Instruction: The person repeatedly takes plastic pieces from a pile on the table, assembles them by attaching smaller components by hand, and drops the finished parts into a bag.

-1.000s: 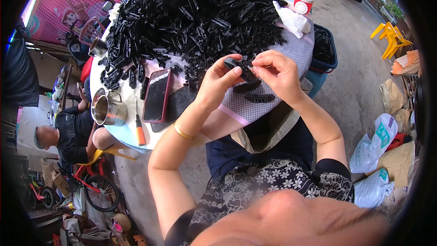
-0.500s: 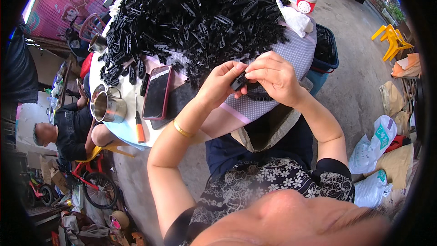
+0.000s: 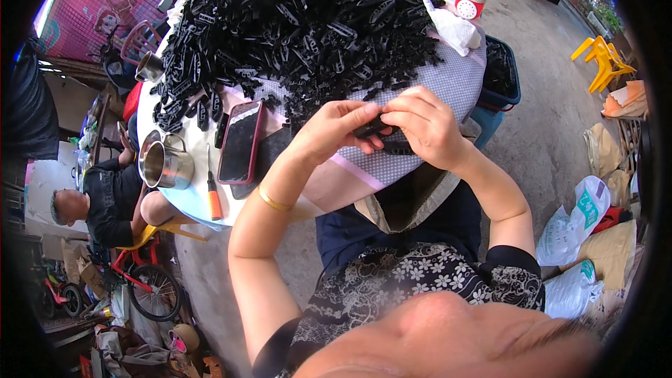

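Over the near edge of the table, my left hand (image 3: 341,128) is closed on a small black plastic part (image 3: 369,128). My right hand (image 3: 424,124) meets it from the other side, its fingertips pinched together at the part's end. Fingers cover much of the part, so its full shape does not show. Just below the hands, another black plastic part (image 3: 400,148) lies at the table's edge. Beyond them rises a large heap of similar black plastic parts (image 3: 301,35).
Left of my hands lie a phone (image 3: 239,143), an orange-handled screwdriver (image 3: 213,192) and a steel mug (image 3: 168,164). A red and white cup (image 3: 470,2) and crumpled white cloth (image 3: 458,31) sit far right. An open sack (image 3: 402,203) hangs below the edge. Another person (image 3: 108,199) sits at left.
My fingers have shifted around the black plastic part and now hide more of it. Both hands stay in nearly the same place.
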Motion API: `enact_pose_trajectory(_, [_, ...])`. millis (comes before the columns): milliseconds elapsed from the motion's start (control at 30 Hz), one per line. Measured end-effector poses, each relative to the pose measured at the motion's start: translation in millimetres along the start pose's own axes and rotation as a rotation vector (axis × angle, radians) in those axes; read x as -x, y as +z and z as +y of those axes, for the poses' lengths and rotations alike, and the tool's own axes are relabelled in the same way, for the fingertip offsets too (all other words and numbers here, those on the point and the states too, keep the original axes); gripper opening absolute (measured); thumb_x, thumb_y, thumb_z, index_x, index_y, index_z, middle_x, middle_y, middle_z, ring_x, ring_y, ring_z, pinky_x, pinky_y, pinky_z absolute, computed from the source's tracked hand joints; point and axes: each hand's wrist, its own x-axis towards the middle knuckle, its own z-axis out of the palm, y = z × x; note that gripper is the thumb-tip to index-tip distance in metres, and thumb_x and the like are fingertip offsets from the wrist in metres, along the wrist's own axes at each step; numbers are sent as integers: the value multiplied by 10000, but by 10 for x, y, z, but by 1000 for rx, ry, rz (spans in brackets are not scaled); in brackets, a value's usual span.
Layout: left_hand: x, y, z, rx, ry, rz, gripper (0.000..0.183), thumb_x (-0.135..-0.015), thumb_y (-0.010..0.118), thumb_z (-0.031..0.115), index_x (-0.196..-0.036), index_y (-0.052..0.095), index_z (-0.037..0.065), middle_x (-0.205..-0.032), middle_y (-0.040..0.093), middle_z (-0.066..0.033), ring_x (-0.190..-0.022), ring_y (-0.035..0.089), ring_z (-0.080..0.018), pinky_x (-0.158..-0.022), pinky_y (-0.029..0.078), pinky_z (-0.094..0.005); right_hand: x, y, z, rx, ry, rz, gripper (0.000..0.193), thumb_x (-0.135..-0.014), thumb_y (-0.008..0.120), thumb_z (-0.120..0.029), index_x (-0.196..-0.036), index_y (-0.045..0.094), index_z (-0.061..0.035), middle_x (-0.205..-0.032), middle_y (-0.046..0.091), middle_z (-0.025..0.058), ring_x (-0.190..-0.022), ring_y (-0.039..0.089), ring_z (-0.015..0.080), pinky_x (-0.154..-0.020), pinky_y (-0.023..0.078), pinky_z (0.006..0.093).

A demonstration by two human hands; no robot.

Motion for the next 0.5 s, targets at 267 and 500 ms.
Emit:
enact_pose_trajectory(267, [40, 68, -15, -298, 203, 106, 381, -817, 651, 83, -1147, 547, -75, -967, 646, -124, -810, 637, -140, -690, 520, -239, -43, -39, -49, -194, 285, -15, 239, -736, 665, -42, -973, 639, -17, -964, 646, 116, -917, 608, 269, -741, 512, 314])
enact_pose_trajectory(500, [60, 166, -56, -748, 505, 297, 364, -756, 655, 42, -1107, 582, -21, -958, 659, -158, -855, 640, -163, -735, 505, -270, -65, -52, 92, -390, 454, -159, 280, -771, 699, -77, -1028, 633, 11, -869, 679, 116, -747, 648, 146, -674, 516, 258])
